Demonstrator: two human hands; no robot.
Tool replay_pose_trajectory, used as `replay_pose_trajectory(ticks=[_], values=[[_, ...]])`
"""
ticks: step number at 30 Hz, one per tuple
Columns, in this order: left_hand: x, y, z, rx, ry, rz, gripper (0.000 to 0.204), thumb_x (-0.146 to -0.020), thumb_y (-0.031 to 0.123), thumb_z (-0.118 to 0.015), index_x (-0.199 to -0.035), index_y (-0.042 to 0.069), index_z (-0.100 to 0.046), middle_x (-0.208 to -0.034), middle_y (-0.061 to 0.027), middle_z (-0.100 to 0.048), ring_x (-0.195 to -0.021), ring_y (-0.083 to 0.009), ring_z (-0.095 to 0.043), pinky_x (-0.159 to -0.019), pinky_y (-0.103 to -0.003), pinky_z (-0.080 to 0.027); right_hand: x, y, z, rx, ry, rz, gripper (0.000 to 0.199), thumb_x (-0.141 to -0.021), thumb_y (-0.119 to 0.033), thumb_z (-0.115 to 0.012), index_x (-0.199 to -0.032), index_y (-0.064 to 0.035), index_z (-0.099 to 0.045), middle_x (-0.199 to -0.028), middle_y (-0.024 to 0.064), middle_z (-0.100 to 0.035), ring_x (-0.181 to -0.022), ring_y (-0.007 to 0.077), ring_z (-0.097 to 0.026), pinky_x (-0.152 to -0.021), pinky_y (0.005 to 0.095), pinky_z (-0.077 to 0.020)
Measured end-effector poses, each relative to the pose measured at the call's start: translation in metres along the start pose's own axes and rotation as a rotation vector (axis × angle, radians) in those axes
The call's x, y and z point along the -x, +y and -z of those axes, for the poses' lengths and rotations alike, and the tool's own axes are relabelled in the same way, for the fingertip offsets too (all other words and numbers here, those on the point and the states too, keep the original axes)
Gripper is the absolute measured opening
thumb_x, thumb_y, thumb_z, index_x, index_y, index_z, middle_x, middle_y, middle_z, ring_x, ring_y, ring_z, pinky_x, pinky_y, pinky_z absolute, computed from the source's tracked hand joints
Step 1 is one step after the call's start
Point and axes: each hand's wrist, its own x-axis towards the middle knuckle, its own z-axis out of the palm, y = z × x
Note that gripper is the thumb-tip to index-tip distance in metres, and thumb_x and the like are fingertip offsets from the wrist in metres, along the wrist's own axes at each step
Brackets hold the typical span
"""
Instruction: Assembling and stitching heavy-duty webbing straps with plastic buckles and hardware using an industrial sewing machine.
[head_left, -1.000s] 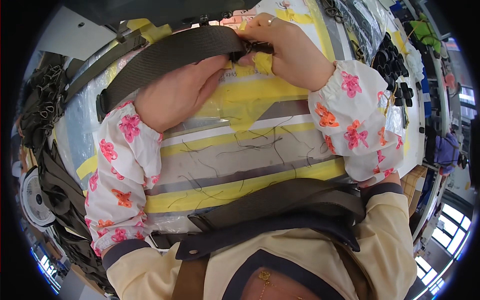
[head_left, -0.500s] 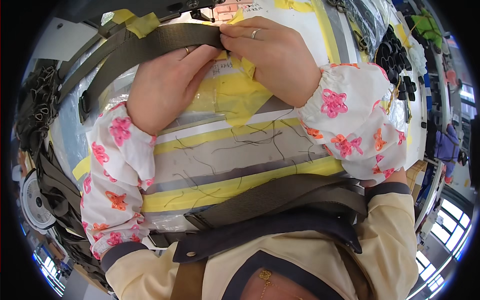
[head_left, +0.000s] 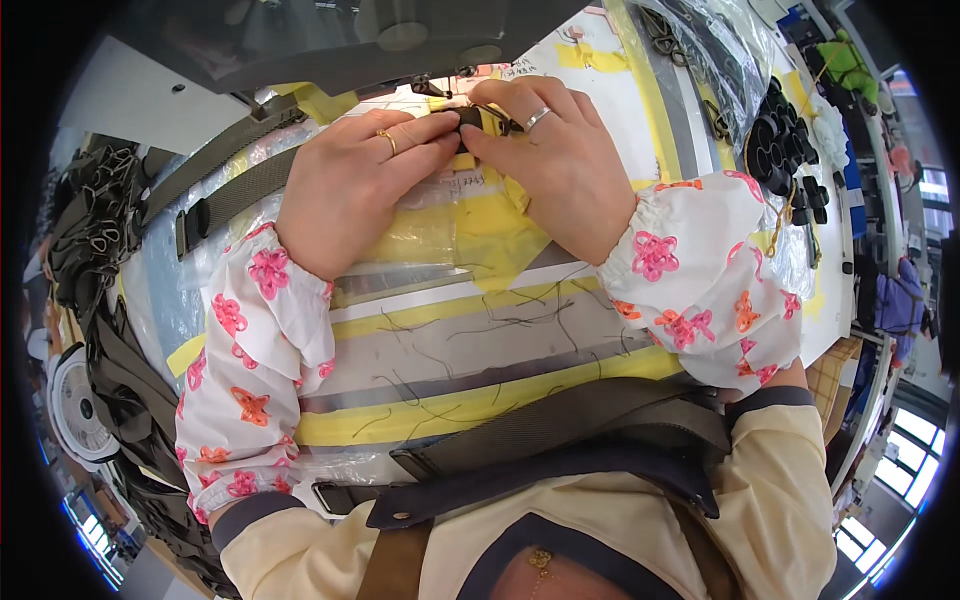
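Note:
Beside the needle area of a sewing machine, my two hands meet at the dark end of a webbing strap. My left hand presses its fingertips on the strap end from the left. From the right, my right hand pinches the same end between thumb and fingers. The olive-grey webbing shows again left of my left hand, with a black buckle at its tip. My left hand hides the part between.
Loose dark threads lie on the taped table. More webbing lies across the near edge by my body. Bundled straps hang at the left, near a white fan. Black buckles sit at the right.
The webbing no longer arches over my left hand; its end is now down flat between my fingertips, close to the needle. More of the machine head shows.

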Motion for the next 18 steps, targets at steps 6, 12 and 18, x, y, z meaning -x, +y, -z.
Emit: replay_pose_trajectory(ticks=[6, 12, 18], values=[[-0.001, 0.011, 0.01, 0.046, -0.051, 0.062, 0.029, -0.073, 0.004, -0.06, -0.101, 0.007, -0.063, -0.11, -0.0041, -0.06, -0.097, -0.023, -0.056, -0.083, -0.033, -0.044, -0.003, 0.001, 0.008, 0.09, -0.051, 0.104, 0.033, -0.06, 0.002, -0.06, -0.092, -0.004, -0.064, -0.102, 0.0062, -0.064, -0.097, 0.0204, -0.055, -0.087, 0.0364, -0.0409], [0.006, 0.019, 0.0, 0.123, 0.059, 0.306, 0.029, -0.071, 0.004, -0.061, -0.1, 0.009, -0.064, -0.106, -0.0112, -0.057, -0.097, -0.0287, -0.054, -0.084, -0.037, -0.042, -0.002, -0.002, 0.007, 0.123, -0.102, 0.057, 0.026, -0.063, -0.002, -0.06, -0.089, -0.0062, -0.065, -0.101, 0.0041, -0.066, -0.097, 0.0179, -0.056, -0.095, 0.0466, -0.0349], [0.003, 0.014, 0.001, 0.158, 0.04, 0.275, 0.025, -0.069, 0.003, -0.062, -0.093, 0.007, -0.065, -0.104, -0.0106, -0.06, -0.095, -0.0291, -0.057, -0.083, -0.038, -0.045, -0.007, -0.003, 0.012, 0.221, -0.167, 0.112, 0.028, -0.067, -0.002, -0.058, -0.094, -0.0064, -0.064, -0.104, 0.0033, -0.065, -0.098, 0.0168, -0.055, -0.101, 0.0491, -0.0295]])
